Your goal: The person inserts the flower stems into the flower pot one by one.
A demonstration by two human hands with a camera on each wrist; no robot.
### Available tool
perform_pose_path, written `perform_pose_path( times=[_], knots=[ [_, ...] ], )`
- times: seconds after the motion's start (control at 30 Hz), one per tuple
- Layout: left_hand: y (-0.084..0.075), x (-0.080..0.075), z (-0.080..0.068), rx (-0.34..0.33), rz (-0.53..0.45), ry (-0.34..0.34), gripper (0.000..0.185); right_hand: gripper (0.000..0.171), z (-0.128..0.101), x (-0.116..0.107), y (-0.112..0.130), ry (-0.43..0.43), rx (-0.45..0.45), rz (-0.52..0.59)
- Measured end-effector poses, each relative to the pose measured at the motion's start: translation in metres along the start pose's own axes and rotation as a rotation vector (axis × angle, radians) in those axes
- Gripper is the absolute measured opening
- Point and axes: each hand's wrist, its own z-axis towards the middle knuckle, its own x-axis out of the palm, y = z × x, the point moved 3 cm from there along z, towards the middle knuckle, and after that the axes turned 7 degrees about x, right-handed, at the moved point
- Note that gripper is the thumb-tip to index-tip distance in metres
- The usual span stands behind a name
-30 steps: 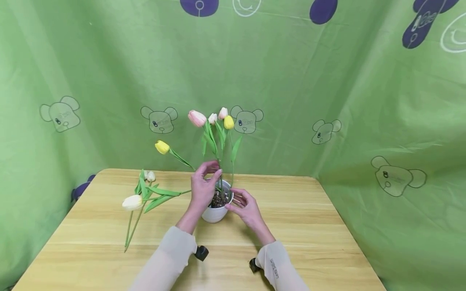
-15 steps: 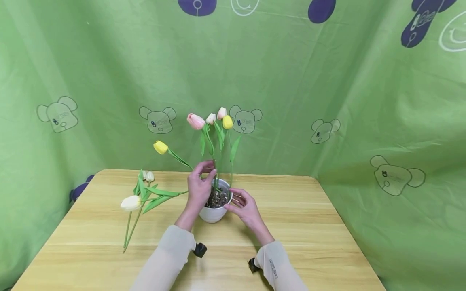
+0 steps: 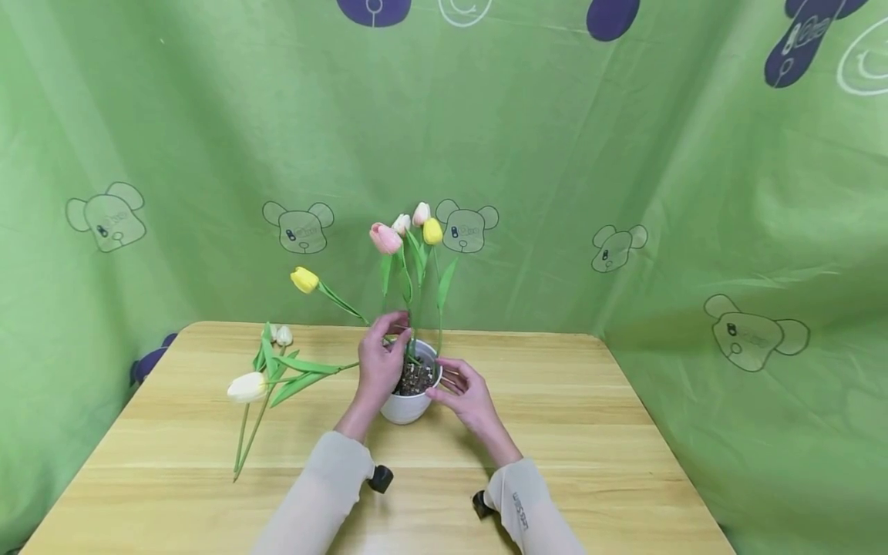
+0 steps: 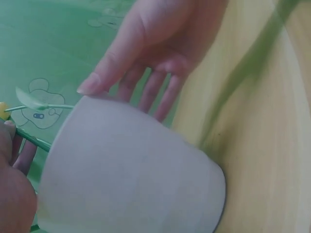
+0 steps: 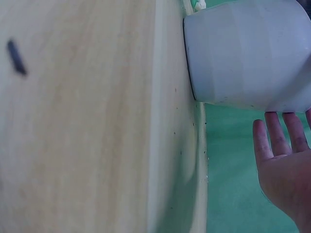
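A white flower pot (image 3: 405, 408) with dark soil (image 3: 415, 378) stands mid-table. My left hand (image 3: 380, 362) is over its left side, pinching the stem of a pink tulip (image 3: 385, 239) between thumb and fingers. My right hand (image 3: 470, 397) holds the pot's right side, thumb at the rim, fingers along the wall; the right wrist view shows those fingertips against the white pot (image 5: 248, 58). Pale pink tulips (image 3: 422, 214) and a yellow tulip (image 3: 433, 231) rise from the pot. Another yellow tulip (image 3: 304, 280) slants left, its lower stem hidden behind my left hand.
White tulips (image 3: 247, 388) with green leaves and long stems lie on the left of the wooden table (image 3: 590, 462). A green curtain (image 3: 527, 139) printed with bear heads hangs behind and along both sides.
The pink tulip's head has turned, dropped a little and shifted right, nearer the pale tulips. My left hand has moved slightly left and down with its stem. My right hand stays at the pot.
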Motion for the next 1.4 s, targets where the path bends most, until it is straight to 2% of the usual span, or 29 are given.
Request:
perform_pose_path(
  times=[0.27,0.37,0.73,1.1,1.4],
  knots=[
    [0.0039,0.0041,-0.0064,0.062,0.142,0.040,0.030,0.064,0.0005,-0.0002,-0.0007,-0.001,-0.003,-0.005],
    [0.0036,0.0053,-0.0078,0.057,0.175,0.056,0.030,0.064,-0.0003,-0.0007,-0.0006,-0.002,-0.008,-0.009],
    [0.0074,0.0064,-0.0100,0.059,0.252,0.045,0.029,0.064,-0.0022,-0.0014,0.0005,-0.003,0.015,0.005],
    [0.0086,0.0058,-0.0069,0.022,0.307,0.055,0.028,0.063,0.0005,-0.0003,0.0020,-0.002,0.013,-0.015],
    [0.0074,0.0067,-0.0055,-0.020,0.307,0.065,0.029,0.061,0.0018,-0.0009,0.0007,-0.013,0.017,-0.016]
  ],
)
